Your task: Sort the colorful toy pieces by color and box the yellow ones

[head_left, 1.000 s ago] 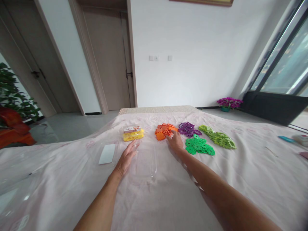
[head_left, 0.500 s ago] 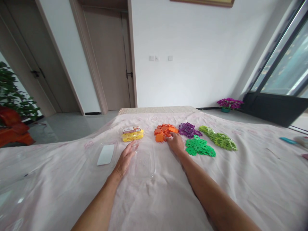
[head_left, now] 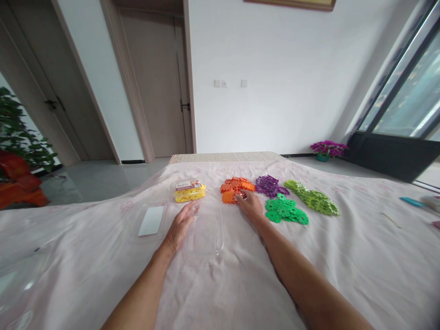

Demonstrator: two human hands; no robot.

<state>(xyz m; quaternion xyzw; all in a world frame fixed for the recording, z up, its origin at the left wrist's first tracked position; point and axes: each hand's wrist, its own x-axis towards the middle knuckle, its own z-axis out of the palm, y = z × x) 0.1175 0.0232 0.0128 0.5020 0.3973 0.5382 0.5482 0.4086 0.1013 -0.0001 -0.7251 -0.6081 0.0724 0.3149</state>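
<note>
My left hand [head_left: 180, 224] lies along the left side of a clear plastic box [head_left: 205, 236], its fingers and thumb at the far left corner of the rim. My right hand [head_left: 250, 205] reaches to the near edge of a pile of flat orange notched pieces [head_left: 236, 184]. Its thumb and fingers are pinched together on an orange piece, largely covered by the fingertips. Beyond my left hand sits a closed clear box of yellow pieces [head_left: 187, 195] with a label on top. Right of my right hand are piles of green pieces [head_left: 287, 209] and purple pieces [head_left: 270, 185].
Yellow-green pieces [head_left: 312, 198] form a long pile farther right. A clear plastic tray with a white card [head_left: 151, 221] lies left of my left hand. More clear plastic [head_left: 29, 275] is at the far left. A blue object [head_left: 411, 201] lies at the right on the pink cloth [head_left: 343, 266].
My right hand has shifted slightly nearer at the edge of the orange pile, and its fingers are drawn closer together. My left hand and the clear box have hardly moved.
</note>
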